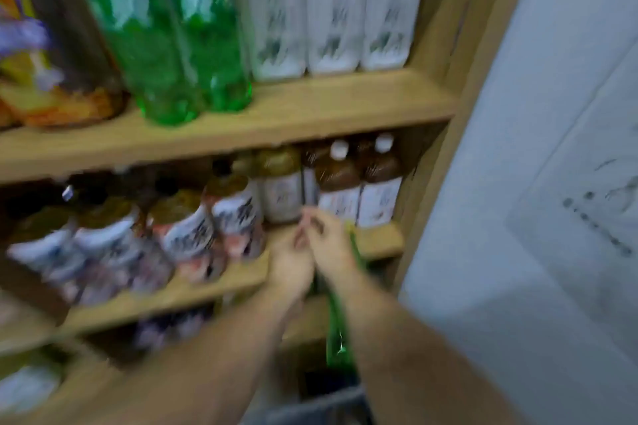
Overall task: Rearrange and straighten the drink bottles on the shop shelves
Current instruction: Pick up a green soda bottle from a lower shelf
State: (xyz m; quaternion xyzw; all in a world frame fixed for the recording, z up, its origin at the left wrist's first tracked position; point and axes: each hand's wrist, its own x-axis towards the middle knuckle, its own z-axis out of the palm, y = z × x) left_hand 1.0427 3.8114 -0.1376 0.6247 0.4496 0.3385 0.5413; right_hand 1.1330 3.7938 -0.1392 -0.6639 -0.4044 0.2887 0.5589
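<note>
1. The green bottle [336, 321] hung at a slant below the front edge of the middle shelf [379, 240]. Its yellowish cap sat just beside the right hand [328, 235], and its body ran down under the right forearm.
2. The right hand was curled, with the bottle's neck against it. This was judged to be a grip on the neck, though motion blur hid the exact finger placement.
3. The left hand [290, 266] touched the right hand at the shelf edge. Whether it held anything could not be told.
4. Handling judgement: the bottle looked like smooth, translucent plastic, stiff at the neck and yielding at the body. It was probably heavy if full and slippery where bare. A hold at the neck carries it, but a second hold round the lower body would steady it for upright placement.
5. The brown tea bottles [378, 197] at the right end of the middle shelf were round-shouldered, with white caps and pale paper-like labels, and stood upright in a row.
6. The tall green bottles [207, 45] on the upper shelf [310, 103] shared the same glossy green material.
7. Both shelves were flat, light wood boards.
</note>
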